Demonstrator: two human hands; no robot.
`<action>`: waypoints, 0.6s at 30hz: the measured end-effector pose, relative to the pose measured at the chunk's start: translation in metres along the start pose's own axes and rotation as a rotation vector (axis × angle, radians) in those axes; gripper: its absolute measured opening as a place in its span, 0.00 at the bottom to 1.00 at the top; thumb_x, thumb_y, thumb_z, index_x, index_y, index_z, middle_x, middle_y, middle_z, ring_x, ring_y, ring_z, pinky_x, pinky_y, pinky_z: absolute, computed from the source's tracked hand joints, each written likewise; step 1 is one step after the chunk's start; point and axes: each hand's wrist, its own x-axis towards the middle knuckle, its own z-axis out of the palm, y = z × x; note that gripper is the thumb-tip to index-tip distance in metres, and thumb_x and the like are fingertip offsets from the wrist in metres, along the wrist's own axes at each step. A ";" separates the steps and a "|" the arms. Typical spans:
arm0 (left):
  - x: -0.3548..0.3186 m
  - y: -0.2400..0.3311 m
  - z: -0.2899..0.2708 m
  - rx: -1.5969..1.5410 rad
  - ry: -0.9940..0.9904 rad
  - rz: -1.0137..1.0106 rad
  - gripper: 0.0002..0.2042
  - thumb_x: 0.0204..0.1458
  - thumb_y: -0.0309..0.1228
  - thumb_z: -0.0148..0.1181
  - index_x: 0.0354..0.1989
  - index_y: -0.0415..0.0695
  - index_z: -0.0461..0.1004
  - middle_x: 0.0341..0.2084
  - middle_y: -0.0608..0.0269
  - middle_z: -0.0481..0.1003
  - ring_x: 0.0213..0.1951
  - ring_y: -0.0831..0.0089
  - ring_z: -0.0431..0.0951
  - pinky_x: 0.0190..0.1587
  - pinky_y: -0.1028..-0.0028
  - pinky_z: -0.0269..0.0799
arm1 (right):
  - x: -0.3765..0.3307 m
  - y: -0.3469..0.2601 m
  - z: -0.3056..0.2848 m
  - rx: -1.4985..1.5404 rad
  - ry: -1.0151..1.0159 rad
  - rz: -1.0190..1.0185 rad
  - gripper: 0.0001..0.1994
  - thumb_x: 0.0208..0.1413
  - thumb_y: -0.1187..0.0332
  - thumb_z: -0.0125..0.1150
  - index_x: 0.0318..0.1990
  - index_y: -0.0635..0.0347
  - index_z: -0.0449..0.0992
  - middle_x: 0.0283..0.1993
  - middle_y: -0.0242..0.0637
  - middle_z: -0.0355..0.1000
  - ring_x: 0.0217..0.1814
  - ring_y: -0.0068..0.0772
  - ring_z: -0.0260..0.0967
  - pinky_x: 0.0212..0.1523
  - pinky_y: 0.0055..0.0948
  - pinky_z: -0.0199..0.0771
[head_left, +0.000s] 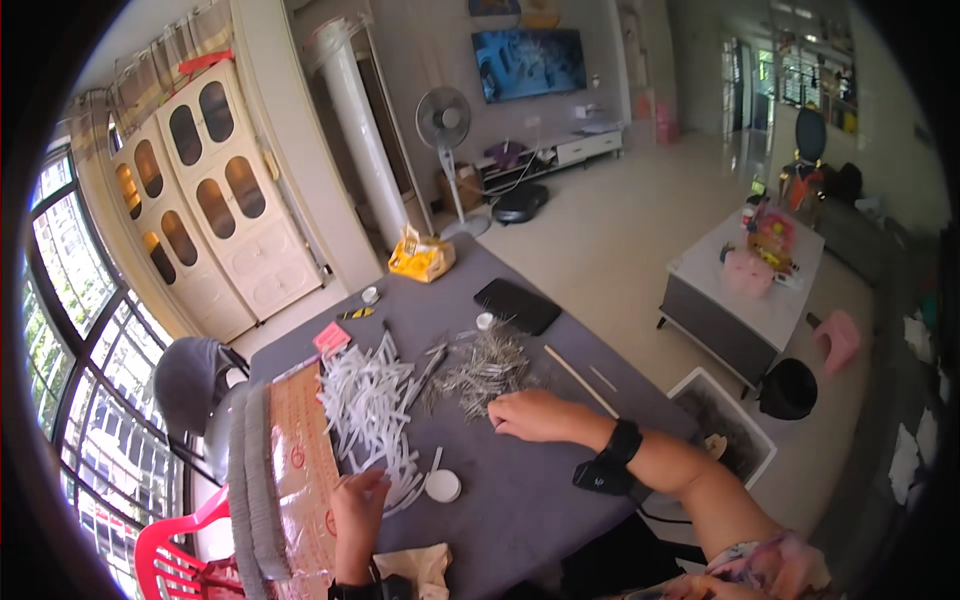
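A heap of short white strips [365,400] lies on the dark grey table, with a pile of thin silvery metal pieces [485,370] to its right. My left hand [358,505] is at the near end of the white strips, its fingers bent together; what they pinch, if anything, is too small to make out. At the near edge of the metal pile, my right hand [530,415] has its fingers curled in, and their tips are mostly hidden. A round white lid-like disc [443,486] sits between the hands, with one white strip just beyond it.
Brown packaging with grey padded rolls [295,470] covers the table's left side. A black flat tray-like thing [517,306], a wooden stick [580,380] and a yellow bag [420,256] lie farther off. A white bin [722,425] stands off the right edge, a red chair [180,540] at left.
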 end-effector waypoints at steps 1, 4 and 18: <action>0.002 0.001 -0.001 0.024 0.046 -0.012 0.05 0.43 0.27 0.57 0.26 0.38 0.74 0.15 0.56 0.72 0.21 0.66 0.73 0.25 0.70 0.67 | 0.001 0.002 0.001 0.040 0.024 0.014 0.07 0.47 0.68 0.55 0.29 0.61 0.68 0.29 0.40 0.70 0.35 0.42 0.69 0.35 0.36 0.68; 0.005 0.008 -0.004 -0.234 0.110 -0.213 0.08 0.48 0.28 0.53 0.23 0.37 0.73 0.13 0.55 0.71 0.17 0.69 0.73 0.22 0.72 0.66 | 0.003 0.005 0.000 0.088 0.095 -0.008 0.06 0.48 0.68 0.54 0.30 0.61 0.67 0.28 0.40 0.70 0.33 0.40 0.69 0.34 0.34 0.68; -0.020 -0.003 -0.011 0.145 -0.049 0.119 0.08 0.40 0.31 0.60 0.29 0.45 0.75 0.26 0.54 0.72 0.32 0.57 0.72 0.34 0.63 0.68 | 0.004 -0.024 0.007 0.518 -0.061 0.192 0.05 0.47 0.69 0.57 0.28 0.61 0.74 0.23 0.36 0.71 0.24 0.25 0.71 0.27 0.24 0.69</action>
